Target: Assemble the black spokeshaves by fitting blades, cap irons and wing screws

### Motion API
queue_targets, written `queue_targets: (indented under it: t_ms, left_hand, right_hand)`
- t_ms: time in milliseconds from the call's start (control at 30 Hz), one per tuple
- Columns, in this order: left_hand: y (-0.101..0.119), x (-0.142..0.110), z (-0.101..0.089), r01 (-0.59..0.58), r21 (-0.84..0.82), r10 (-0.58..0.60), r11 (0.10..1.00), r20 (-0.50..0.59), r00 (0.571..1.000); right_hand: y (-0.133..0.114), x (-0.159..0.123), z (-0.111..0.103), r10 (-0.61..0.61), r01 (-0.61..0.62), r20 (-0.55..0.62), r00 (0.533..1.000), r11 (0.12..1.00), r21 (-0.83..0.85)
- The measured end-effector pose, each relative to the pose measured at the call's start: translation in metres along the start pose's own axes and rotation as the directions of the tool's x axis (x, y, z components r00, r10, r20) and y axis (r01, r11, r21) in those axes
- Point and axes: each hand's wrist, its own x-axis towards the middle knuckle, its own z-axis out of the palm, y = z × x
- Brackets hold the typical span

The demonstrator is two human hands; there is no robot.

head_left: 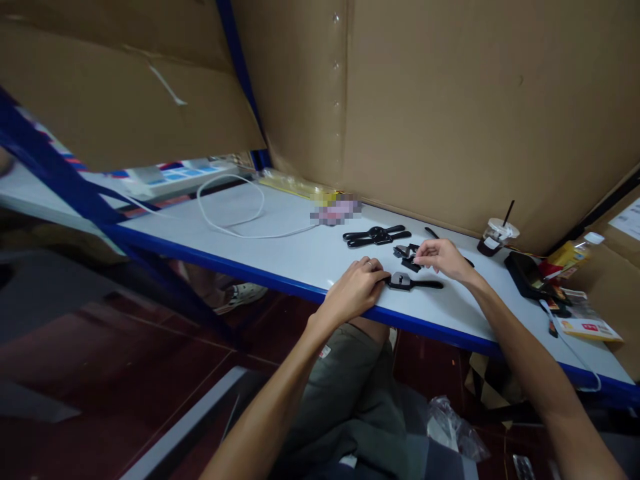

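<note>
My left hand (357, 283) is closed around the left handle of a black spokeshave (401, 281), which lies near the front edge of the table. Its grey centre plate and right handle stay in sight. Just beyond it, my right hand (443, 258) has its fingers pinched together at small black metal parts (411, 265). Whatever sits between those fingertips is too small to make out. More black spokeshaves (376, 236) lie together farther back on the left. Behind my right hand another black handle (431, 233) shows, partly hidden.
The white table (280, 257) has a blue front edge. A white cable (235, 230) loops on its left. On the right stand a lidded drink cup (495, 237), a black tray (525, 273) and a yellow-labelled bottle (573, 255). A cardboard wall (440, 120) closes off the back.
</note>
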Motion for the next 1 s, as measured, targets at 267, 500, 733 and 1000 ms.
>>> queue_targets:
  t_ms: [267,500,733,1000]
  left_hand:
    - [-0.002,0.000,0.000,-0.002,0.007,0.002,1.000,0.009,1.000]
    - [-0.001,0.000,0.001,0.000,0.014,0.000,1.000,0.004,1.000]
    - [-0.001,0.000,0.000,0.005,0.008,-0.005,1.000,0.004,1.000]
    - [-0.001,0.000,0.001,0.004,0.009,-0.004,1.000,0.003,1.000]
  right_hand:
    - [-0.016,-0.002,0.024,-0.142,0.138,0.023,0.990,0.982,0.133]
    - [-0.014,-0.001,0.030,-0.090,0.087,0.029,0.996,0.992,0.090]
    - [0.010,0.005,-0.006,0.080,-0.105,-0.208,0.975,0.988,-0.111]
    - [0.054,0.009,-0.031,0.230,-0.326,-0.286,0.930,0.877,-0.354]
